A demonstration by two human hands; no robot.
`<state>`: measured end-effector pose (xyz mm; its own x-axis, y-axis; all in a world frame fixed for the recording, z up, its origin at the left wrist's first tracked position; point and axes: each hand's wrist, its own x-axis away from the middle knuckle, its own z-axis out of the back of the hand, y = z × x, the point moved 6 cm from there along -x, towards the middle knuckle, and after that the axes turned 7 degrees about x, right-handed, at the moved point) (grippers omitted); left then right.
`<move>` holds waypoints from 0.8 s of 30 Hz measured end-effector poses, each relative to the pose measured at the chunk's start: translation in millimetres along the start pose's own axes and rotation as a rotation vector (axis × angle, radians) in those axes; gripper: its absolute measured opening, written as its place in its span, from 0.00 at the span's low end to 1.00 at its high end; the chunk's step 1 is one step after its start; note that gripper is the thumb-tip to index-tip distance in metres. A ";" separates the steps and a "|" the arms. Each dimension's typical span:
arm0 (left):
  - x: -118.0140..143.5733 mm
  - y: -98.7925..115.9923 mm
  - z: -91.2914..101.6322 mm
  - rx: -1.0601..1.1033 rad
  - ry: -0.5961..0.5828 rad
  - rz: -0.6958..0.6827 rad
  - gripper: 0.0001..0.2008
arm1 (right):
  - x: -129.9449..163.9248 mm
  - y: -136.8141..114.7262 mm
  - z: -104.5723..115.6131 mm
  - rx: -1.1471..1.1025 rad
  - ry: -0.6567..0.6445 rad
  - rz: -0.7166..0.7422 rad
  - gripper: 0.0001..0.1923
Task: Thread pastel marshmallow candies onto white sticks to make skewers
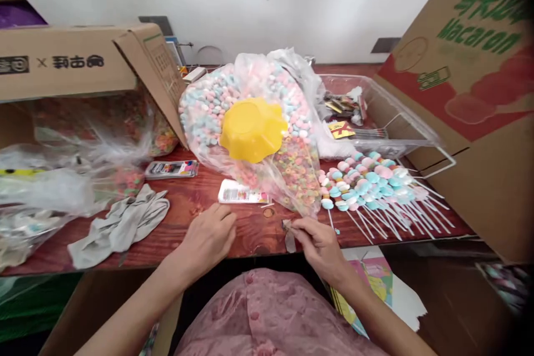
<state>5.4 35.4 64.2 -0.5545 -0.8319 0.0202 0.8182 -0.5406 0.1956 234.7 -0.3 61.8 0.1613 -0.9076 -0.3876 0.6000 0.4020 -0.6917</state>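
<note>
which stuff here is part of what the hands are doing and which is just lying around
In use:
- right hand pinching a small wrapper
- left hand resting on the table
- candy skewers
- bag of pastel candies with yellow bowl

Lying about:
- grey cloth
- cardboard boxes
- clear bin
- white packet

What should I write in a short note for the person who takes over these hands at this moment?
Left hand: rests loosely closed on the wooden table, holds nothing visible.
Right hand: pinches a small wrapper piece at the table edge.
Big bag of pastel candies with a yellow bowl stands behind the hands.
Done: a pile of candy skewers lies to the right.
Left: the bag looks still mostly full.
</note>
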 end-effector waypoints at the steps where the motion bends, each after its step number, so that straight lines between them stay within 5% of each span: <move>1: -26.4 9.4 -3.6 -0.049 -0.038 -0.044 0.12 | 5.1 9.6 15.6 0.048 0.062 -0.024 0.09; 4: -78.6 22.5 -18.2 -0.178 -0.115 -0.069 0.14 | 22.3 35.6 63.4 0.280 0.249 -0.089 0.07; 8: -90.3 19.9 -37.8 -0.260 -0.082 -0.122 0.16 | 39.8 64.5 102.0 0.689 0.341 -0.146 0.07; 13: -84.7 0.8 -43.3 -0.230 0.062 -0.181 0.12 | 40.3 94.9 98.1 1.067 0.243 -0.281 0.15; 21: -80.0 -4.7 -33.5 -0.140 0.153 -0.137 0.10 | 37.8 128.2 97.7 1.024 0.141 -0.621 0.14; 24: -80.1 -2.1 -31.0 -0.121 0.157 -0.082 0.10 | 34.7 117.2 102.7 0.877 0.288 -0.607 0.16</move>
<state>52.8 99.3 31.7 -0.5977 -0.7884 -0.1457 0.7885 -0.6109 0.0709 391.1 2.9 29.8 -0.4686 -0.8169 -0.3364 0.8834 -0.4298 -0.1868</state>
